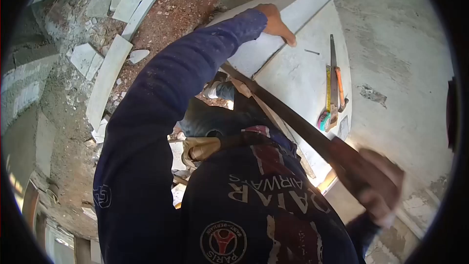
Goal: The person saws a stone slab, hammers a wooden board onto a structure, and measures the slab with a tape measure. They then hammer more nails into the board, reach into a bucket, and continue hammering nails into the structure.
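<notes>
My right hand (pixel 383 186), blurred by motion, is wrapped around the wooden handle of a handsaw (pixel 293 115). The saw's long dark blade slants up and left across the near edge of a white board (pixel 303 76). My left hand (pixel 276 23) presses down on a white panel (pixel 259 51), which meets the board along a dark straight line. One digit of it stretches toward that line; the other fingers are mostly hidden. A nail (pixel 311 52) lies on the board. Further right on it are a second saw (pixel 333 78), a tape measure (pixel 324 120) and an orange-handled hammer (pixel 340 85).
Grey concrete floor (pixel 391 68) spreads to the right. Rubble and reddish dirt (pixel 168 29) cover the left side, with broken white slabs and long strips (pixel 110 78) lying on it. My leg and a shoe (pixel 211 90) show below the board's edge.
</notes>
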`<state>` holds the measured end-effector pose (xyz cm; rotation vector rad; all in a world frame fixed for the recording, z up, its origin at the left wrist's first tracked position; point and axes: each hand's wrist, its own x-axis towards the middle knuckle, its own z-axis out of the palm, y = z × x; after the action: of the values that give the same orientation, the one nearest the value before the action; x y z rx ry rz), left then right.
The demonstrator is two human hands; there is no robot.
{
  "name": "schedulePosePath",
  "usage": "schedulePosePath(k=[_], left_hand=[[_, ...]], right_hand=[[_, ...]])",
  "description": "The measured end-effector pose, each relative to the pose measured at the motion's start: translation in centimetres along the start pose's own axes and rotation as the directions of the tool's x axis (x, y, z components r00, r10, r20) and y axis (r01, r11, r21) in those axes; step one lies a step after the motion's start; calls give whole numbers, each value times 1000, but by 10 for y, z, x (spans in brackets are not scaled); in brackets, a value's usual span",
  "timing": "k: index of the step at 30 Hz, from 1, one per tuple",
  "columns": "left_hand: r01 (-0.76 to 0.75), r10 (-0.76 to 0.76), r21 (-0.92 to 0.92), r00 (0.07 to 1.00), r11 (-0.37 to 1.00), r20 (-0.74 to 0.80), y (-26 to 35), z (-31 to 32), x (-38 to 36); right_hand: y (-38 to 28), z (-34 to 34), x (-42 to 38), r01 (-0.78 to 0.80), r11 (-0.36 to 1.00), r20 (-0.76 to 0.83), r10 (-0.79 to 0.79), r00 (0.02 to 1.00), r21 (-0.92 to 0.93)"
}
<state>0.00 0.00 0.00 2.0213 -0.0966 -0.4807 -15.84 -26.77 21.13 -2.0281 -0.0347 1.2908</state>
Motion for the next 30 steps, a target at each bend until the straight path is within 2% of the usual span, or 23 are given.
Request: schedulePosePath(k=[1, 2, 3, 4, 5, 6, 7, 8, 10, 11, 12, 13, 15, 17, 19, 21, 22, 24, 25, 26, 27, 28, 30], left_hand=[[32, -29, -36, 997, 999, 65, 2, -4, -5], [58, -47, -76, 988, 995, 145, 8, 3, -10], [-25, 38, -123, 994, 992, 104, 15, 3, 6], [-29, 39, -89, 993, 996, 112, 7, -7, 6], [-43, 54, -71, 987, 997, 148, 7, -5, 4], [-49, 58, -65, 988, 997, 146, 8, 1, 5], [-73, 75, -50, 996, 996, 44, 10, 9, 5], [-60, 58, -21, 997, 998, -58, 0, 9, 5], [-40, 39, -21, 999, 999, -18, 0, 4, 7], [-16, 17, -31, 1000, 999, 21, 1, 6, 6], [-36, 37, -54, 999, 998, 28, 1, 6, 5], [-37, 40, -57, 999, 998, 37, 3, 7, 4], [-28, 28, -22, 1000, 999, 1, 2, 5, 1], [-27, 30, -36, 997, 999, 65, 7, 6, -2], [-11, 13, -25, 996, 1000, 90, 2, -3, -7], [-62, 85, -118, 975, 991, 204, 5, -9, -3], [-28, 29, -9, 999, 1000, 38, 8, -2, -4], [-12, 15, -30, 996, 999, 91, 0, -9, 2], [1, 7, -52, 987, 999, 163, 2, -2, 2], [-21, 25, -40, 995, 999, 96, 0, 4, 5], [-24, 27, -38, 996, 999, 85, 0, 2, 9], [-46, 47, -31, 998, 998, 35, -1, 6, 8], [-55, 54, -20, 998, 998, -12, -8, 4, 8]], right_hand=[[-87, 33, -1, 95, 995, -97, -93, 991, 10], [-111, 49, 6, 143, 990, -141, -143, 980, -9], [-117, 70, 20, 143, 986, -186, -157, 970, -87], [-109, 79, 45, 298, 928, -131, -332, 934, -223], [-104, 81, 42, 310, 928, -137, -341, 930, -206], [-103, 77, 37, 312, 937, -133, -332, 934, -154], [-103, 75, 31, 309, 943, -136, -324, 936, -120], [-105, 82, 15, 298, 954, -199, -287, 937, 26], [-130, 60, -39, 103, 980, -230, -61, 971, 173], [-135, 48, -73, 141, 960, -268, -74, 960, 241], [-152, 36, -91, 136, 989, -186, -144, 972, -57], [-151, 47, -94, 295, 945, -282, -248, 927, 139], [-142, 50, -76, 274, 938, -285, -209, 935, 211], [-106, 52, -10, 89, 993, -239, -104, 965, -76], [-100, 79, 47, 212, 964, -178, -240, 954, -163], [-103, 76, 39, 235, 958, -187, -264, 946, -164], [-105, 74, 40, 255, 953, -168, -282, 945, -163], [-107, 76, -8, 215, 965, -289, -164, 943, 153], [-117, 56, -47, 83, 977, -284, -25, 959, 195], [-116, 43, -83, 172, 951, -314, -86, 945, 258], [-127, 32, -113, 138, 990, -318, -125, 940, 17], [-136, 42, -99, 319, 935, -308, -262, 915, 153], [-134, 53, -51, 282, 949, -271, -237, 933, 141]])
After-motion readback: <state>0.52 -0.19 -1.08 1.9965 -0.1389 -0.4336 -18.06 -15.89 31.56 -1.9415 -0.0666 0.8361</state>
